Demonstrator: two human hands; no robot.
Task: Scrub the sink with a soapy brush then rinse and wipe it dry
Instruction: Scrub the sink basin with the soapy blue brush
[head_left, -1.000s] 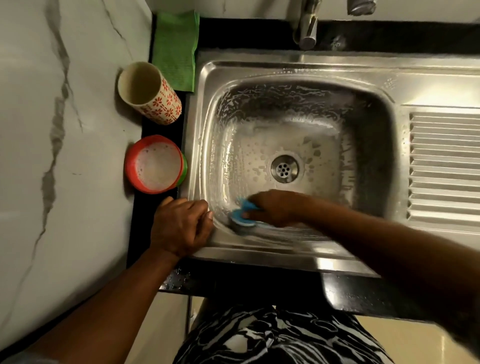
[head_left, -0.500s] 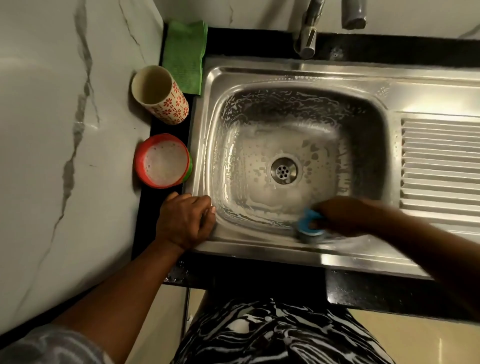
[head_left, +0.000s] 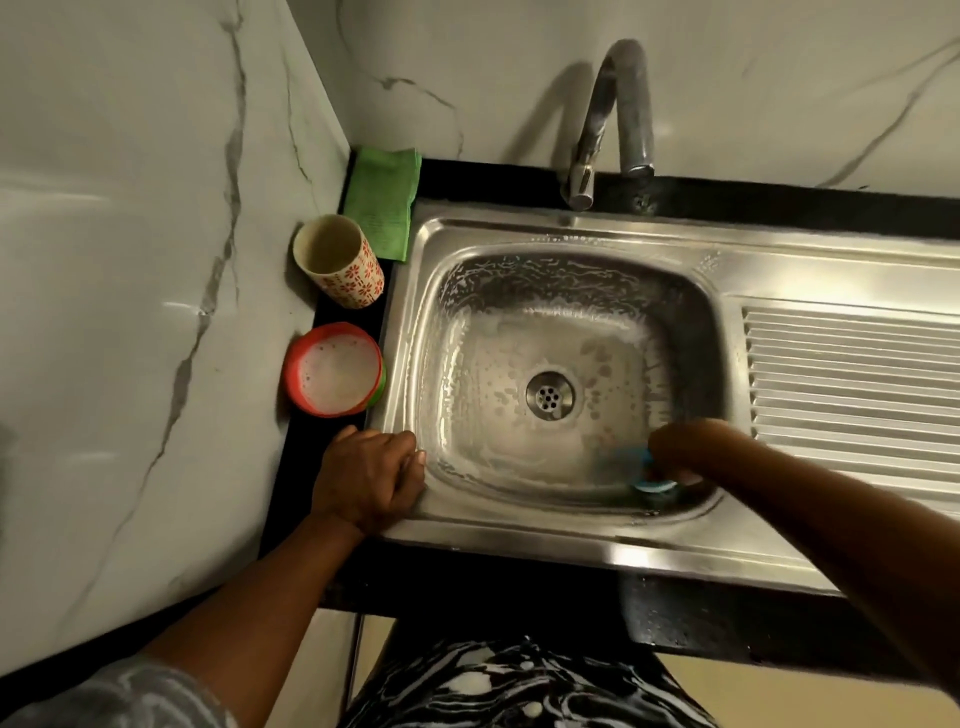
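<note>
Two containers stand on the black counter well to the left of the grip, past the sink (head_left: 519, 229) rim: a cup with red flowers (head_left: 340, 262), its pale inside showing, and nearer the person a red tub (head_left: 335, 370) filled with white foamy liquid. A folded green cloth (head_left: 385, 203) lies behind the cup. The basin itself carries a film of suds on its walls and on the floor around the drain (head_left: 549, 400), which sits up and left of the grip. The right hand (head_left: 685, 453) is curled round a blue brush (head_left: 652, 482) low in the basin's near right corner, against the steel. Only the brush's round blue edge shows, peeking out beneath the fingers and smeared by blur, so its long axis and heading cannot be told. The left hand (head_left: 369, 475) rests on the sink's near left rim, fingers folded into a loose fist with nothing in them. The faucet (head_left: 618, 119) rises far beyond the grip.
</note>
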